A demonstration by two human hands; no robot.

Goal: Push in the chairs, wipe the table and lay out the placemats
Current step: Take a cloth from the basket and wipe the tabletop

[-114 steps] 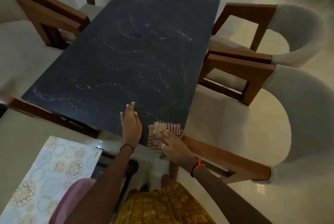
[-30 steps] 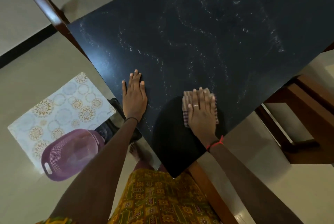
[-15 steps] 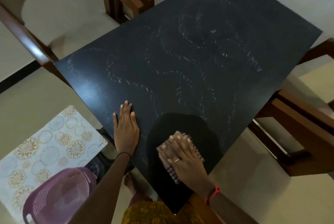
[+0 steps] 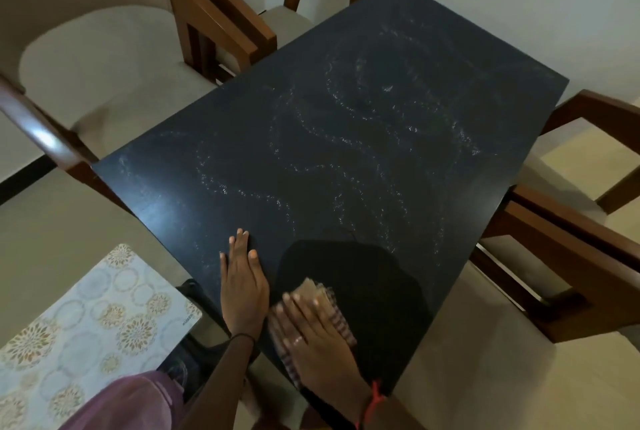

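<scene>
Looking down the dark worktop point(image 4: 242, 135) now, and it is streaked all over with pale powdery trails point(image 4: 398, 124) looping up towards the far end. Down at the near corner there's a clean black wiped patch point(image 4: 363, 273), clear of any powder, and that's where the action is.

The right hand point(image 4: 315, 343) lies flat on top of a folded striped cloth point(image 4: 325, 298), pressing it onto the worktop at the near edge of that patch. Its grip is apart: fingers straight and spread over the fabric, not curled round it. A ring point(image 4: 298, 339) shows on one finger and a red thread point(image 4: 372, 398) circles the wrist. The cloth pokes out beyond the fingertips and along the right side of the hand.

Just beside it, the left hand point(image 4: 244, 287) rests palm down on the worktop by the near-left edge. Grip apart there too, fingers straight and close together, holding nothing, with a black band point(image 4: 242, 336) on the wrist.

The placemat point(image 4: 86, 332), pale with gold floral circles, is off the worktop, lying flat low down on the left. A purple basket point(image 4: 128, 402) sits blurred at the bottom edge, near it.

The left-side chairs point(image 4: 104, 58) stand close along the left edge, wooden arms near the worktop. The right-side chairs point(image 4: 571, 249) line the opposite edge
</scene>
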